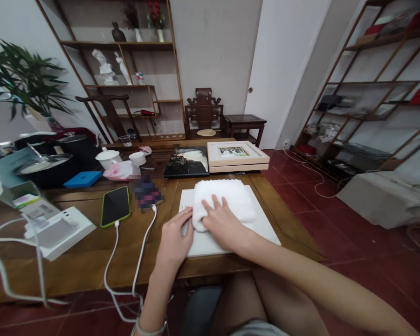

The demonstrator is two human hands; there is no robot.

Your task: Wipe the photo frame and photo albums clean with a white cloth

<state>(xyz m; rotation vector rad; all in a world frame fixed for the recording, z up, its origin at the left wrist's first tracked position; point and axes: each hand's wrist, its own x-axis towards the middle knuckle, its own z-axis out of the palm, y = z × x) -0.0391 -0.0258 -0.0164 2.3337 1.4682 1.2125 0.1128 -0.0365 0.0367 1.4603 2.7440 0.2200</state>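
Note:
A folded white towel (243,196) lies on a flat white board (262,233) at the front of the wooden table. My right hand (220,221) rests on top of the towel, fingers spread and pressing into its pile. Against the towel's left edge is my left hand (175,233), its fingers stretched out and its thumb a little apart from them. Its fingertips touch the towel's side, and I see no grip on it.
Left on the wooden table (87,268) lie a green-cased phone (115,206), white cables (141,256) and an opened white box (63,231). Behind the towel are stacked picture frames (237,158) and a dark panel (185,161). Pots (47,170) stand far left.

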